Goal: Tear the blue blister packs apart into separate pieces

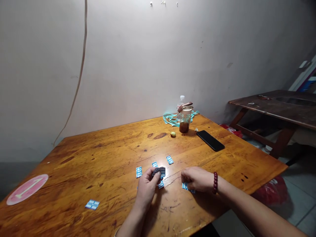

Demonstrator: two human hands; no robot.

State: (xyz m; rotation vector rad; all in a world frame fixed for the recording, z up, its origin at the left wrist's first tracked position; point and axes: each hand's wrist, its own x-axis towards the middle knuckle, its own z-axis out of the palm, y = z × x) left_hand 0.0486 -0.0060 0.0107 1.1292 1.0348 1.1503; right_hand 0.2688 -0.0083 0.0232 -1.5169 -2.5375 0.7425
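I see my left hand (146,187) near the front edge of the wooden desk (98,158), its fingers (153,173) pinched around a small fan of dark cards (159,171) held just above the desktop. My right hand (197,179) rests on the desk to the right of it, palm down, with its fingers curled over a blue-backed card (185,187) that peeks out beneath them; whether they actually grip that card or only press on it, I cannot tell. A string of dark red beads (215,182) circles the right wrist.

More blue-backed cards lie face down around the hands: one (139,171) just left of the fan, one (154,164) just behind it, one (169,159) farther back and to the right, and one (161,185) partly under the left hand's fingers. Another card (92,204) lies well apart, off to the left near the front edge.

At the far side of the desk stands a clear tumbler (185,120) with brown liquid in its lower part, with a plastic bottle (181,100) just behind it and a teal lanyard (170,118) coiled beside both. A small yellow-green round thing (173,134) sits in front of the tumbler, and a black phone (210,140) lies flat to its right. A pink round sticker (27,189) marks the desk's left corner. A darker wooden bench (278,107) stands at the right, by the wall.
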